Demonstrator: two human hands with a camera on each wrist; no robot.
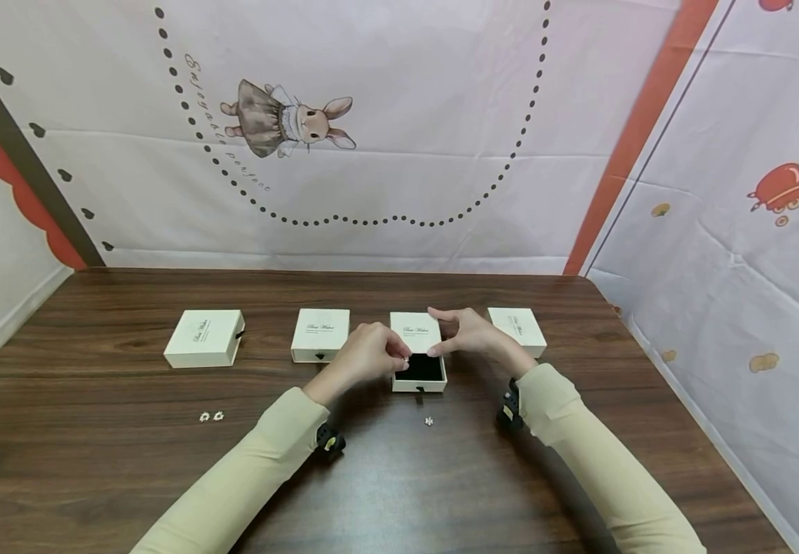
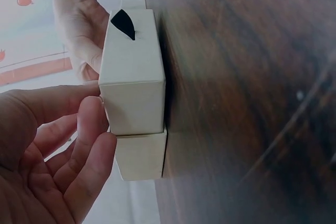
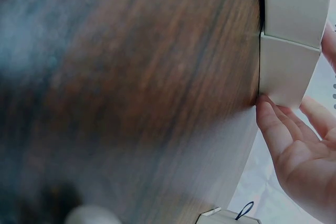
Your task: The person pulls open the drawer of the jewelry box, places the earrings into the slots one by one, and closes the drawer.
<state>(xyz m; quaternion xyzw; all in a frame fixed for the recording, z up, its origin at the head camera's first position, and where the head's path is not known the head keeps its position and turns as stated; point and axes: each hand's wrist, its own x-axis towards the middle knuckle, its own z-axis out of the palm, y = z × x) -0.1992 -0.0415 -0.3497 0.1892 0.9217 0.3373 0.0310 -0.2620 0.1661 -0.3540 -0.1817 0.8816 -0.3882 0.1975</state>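
Note:
A white drawer-style jewelry box [image 1: 416, 326] stands with its drawer [image 1: 434, 386] pulled toward me, black lining showing. Over the drawer's left side, my left hand [image 1: 370, 352] pinches a small shiny earring [image 1: 407, 359] between thumb and fingertips, which mostly hide it. My right hand [image 1: 474, 334] holds the box from the right, thumb near the drawer opening and index finger at the far right corner. In the right wrist view its fingertips [image 3: 265, 107] touch the box's far end. A single small earring [image 1: 429, 421] lies on the table in front of the drawer.
Similar boxes stand in the same row: one at left [image 1: 204, 338], one near my left hand [image 1: 321, 335], one behind my right wrist [image 1: 520, 329]. A pair of small earrings [image 1: 211, 416] lies at front left. The dark wooden table [image 1: 129, 462] meets printed cloth behind.

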